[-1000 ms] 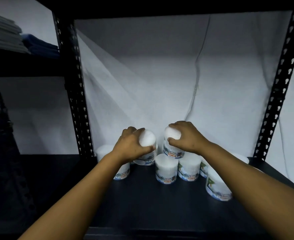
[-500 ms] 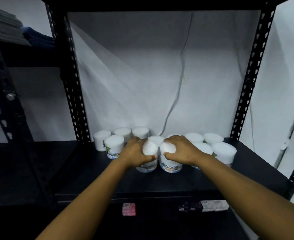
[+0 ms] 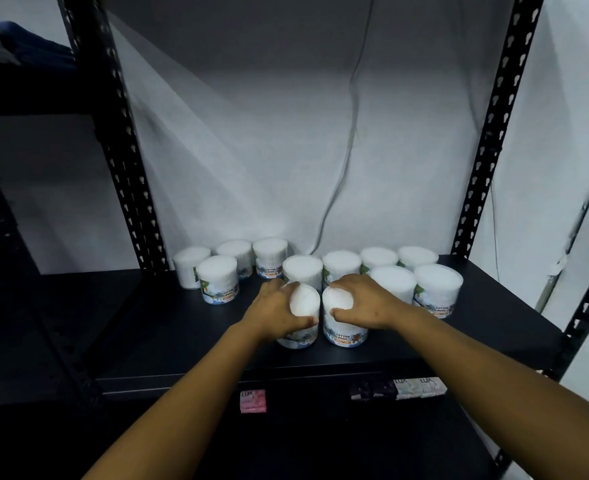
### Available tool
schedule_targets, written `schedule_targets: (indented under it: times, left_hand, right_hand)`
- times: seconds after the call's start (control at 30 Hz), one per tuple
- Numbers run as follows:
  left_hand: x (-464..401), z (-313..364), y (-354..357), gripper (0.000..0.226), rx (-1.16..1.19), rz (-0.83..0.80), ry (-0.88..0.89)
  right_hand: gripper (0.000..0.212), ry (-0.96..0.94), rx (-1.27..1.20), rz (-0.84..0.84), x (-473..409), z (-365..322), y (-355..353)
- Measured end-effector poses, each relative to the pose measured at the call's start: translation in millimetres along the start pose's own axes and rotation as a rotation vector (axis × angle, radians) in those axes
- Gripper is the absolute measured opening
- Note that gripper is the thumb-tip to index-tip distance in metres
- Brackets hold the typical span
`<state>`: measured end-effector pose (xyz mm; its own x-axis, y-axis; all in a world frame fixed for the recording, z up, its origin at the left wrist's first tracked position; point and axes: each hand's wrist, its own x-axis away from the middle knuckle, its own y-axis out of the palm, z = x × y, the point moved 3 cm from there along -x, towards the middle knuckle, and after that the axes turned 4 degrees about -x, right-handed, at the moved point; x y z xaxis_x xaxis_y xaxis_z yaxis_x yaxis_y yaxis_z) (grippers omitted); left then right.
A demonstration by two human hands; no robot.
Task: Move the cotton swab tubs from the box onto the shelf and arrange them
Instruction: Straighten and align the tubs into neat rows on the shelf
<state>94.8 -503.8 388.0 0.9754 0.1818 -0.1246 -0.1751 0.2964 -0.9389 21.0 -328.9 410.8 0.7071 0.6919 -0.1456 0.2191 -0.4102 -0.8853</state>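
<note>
Two cotton swab tubs stand side by side near the front of the black shelf (image 3: 168, 327). My left hand (image 3: 275, 310) grips the left tub (image 3: 305, 303) from its left side and top. My right hand (image 3: 362, 301) grips the right tub (image 3: 343, 329), whose "Cotton Buds" label faces me. Both tubs rest on the shelf board and nearly touch each other. Behind them several more white tubs stand in loose rows, such as one at the left (image 3: 217, 284) and one at the right (image 3: 438, 289). The box is out of view.
Black perforated uprights stand at the back left (image 3: 126, 188) and back right (image 3: 487, 161). A grey cable (image 3: 348, 150) hangs down the white wall. On the lower shelf lie a pink soap bar (image 3: 253, 400) and a row of soap bars (image 3: 398, 389).
Both hands have brought the two tubs down from above the others and toward the shelf front, where they now stand. The view has pulled back and shows the lower shelf.
</note>
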Motion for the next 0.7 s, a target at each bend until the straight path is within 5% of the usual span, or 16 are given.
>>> schedule_targets:
  times: [0.2, 0.4, 0.7]
  left_hand:
    - [0, 0, 10, 0.079, 0.043, 0.020, -0.007]
    - [13, -4, 16, 0.082, 0.045, 0.140, 0.019]
    - [19, -9, 27, 0.054, -0.005, 0.281, 0.076]
  right_hand:
    - [0.045, 0.006, -0.017, 0.005, -3, 10, 8]
    - [0.070, -0.013, 0.085, 0.060, 8, 21, 18]
    - [0.066, -0.074, 0.245, 0.068, 17, 31, 29]
